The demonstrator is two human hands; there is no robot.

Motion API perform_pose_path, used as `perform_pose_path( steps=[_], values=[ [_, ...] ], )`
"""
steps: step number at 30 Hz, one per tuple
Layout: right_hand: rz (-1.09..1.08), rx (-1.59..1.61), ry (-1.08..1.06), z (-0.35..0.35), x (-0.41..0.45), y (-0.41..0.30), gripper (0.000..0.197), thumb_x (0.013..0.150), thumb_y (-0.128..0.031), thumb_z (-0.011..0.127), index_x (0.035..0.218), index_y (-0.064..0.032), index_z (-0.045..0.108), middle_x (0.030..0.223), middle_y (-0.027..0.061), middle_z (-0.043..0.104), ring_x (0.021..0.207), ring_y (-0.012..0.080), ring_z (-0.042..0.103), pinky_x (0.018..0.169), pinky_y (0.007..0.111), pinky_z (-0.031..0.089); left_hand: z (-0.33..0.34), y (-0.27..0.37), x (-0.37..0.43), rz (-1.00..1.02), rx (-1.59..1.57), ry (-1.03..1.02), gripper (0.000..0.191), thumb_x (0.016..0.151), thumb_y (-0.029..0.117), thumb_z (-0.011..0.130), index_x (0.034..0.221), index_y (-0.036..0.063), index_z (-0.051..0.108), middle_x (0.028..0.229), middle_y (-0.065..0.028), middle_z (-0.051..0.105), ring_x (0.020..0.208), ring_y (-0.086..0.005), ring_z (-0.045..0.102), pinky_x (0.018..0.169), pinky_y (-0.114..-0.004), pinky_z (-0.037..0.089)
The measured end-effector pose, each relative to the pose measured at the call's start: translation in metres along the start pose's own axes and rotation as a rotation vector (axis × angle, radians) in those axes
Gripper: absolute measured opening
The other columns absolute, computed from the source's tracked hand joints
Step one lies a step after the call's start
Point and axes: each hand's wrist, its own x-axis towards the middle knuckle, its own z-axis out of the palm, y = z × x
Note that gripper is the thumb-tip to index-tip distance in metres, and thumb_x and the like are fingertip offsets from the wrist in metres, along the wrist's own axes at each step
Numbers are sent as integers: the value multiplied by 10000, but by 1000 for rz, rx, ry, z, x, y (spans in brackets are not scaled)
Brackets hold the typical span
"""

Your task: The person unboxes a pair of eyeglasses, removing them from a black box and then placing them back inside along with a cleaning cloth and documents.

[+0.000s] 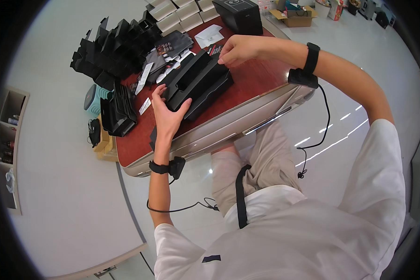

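A long black cardboard box (199,82) with a slot-like recess along its top lies on the red tabletop (266,75). My left hand (169,113) spans its left end, thumb on the near side and fingers on the far side. At the box's right end is my right hand (239,50), its fingers curled and the thumb tip at the box's edge. Whether those fingertips pinch the edge cannot be made out. Another flat black box part (210,99) extends along the near side, beneath or against the box. Both wrists wear black straps with cabled devices.
Open black boxes (117,49) are stacked at the back left, beside white boxes (180,15). Dark pouches (175,43) and papers lie behind my hands. A black folded stack (119,112) stands at the left edge, a large black box (239,15) at the far right.
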Motion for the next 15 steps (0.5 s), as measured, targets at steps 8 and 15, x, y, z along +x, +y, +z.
perform_pose_path(
  steps=[8,15],
  values=[
    [-12,95,27,6,-3,4,300,961,-273,716,1053,13,713,1032,90,705,980,151,685,886,284,578,5,4,-5,189,79,34,616,799,354,838,1307,112,587,1407,-177,494,1291,-359,438,1089,-460,358],
    [-55,-338,71,4,15,-7,242,921,-214,740,982,18,706,792,72,702,726,139,678,697,293,584,3,3,-5,172,11,2,335,902,355,737,1182,173,750,1486,-141,471,1283,-343,435,1111,-447,332]
  ],
)
